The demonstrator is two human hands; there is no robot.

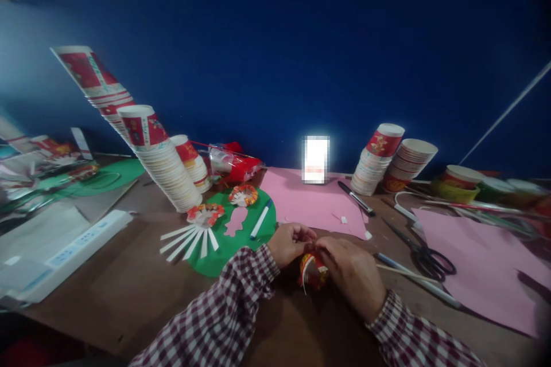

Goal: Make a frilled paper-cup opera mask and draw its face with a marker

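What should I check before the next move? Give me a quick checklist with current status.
1. Both hands at the work: ok; left hand and right hand meet at the red-and-yellow piece.
2. Fingertip grip secure: cannot tell; the fingers hide the contact.
3. Scissors apart from the hands: ok; they lie beyond the right hand, to its right.
4. Middle pink sheet free of scraps: not ok; a small white scrap lies on it.
5. Blue-and-white pen apart from the hands: ok; it lies on the green sheet.
6. Left cup stack straight: cannot tell; it looks tilted, perhaps from lens distortion.
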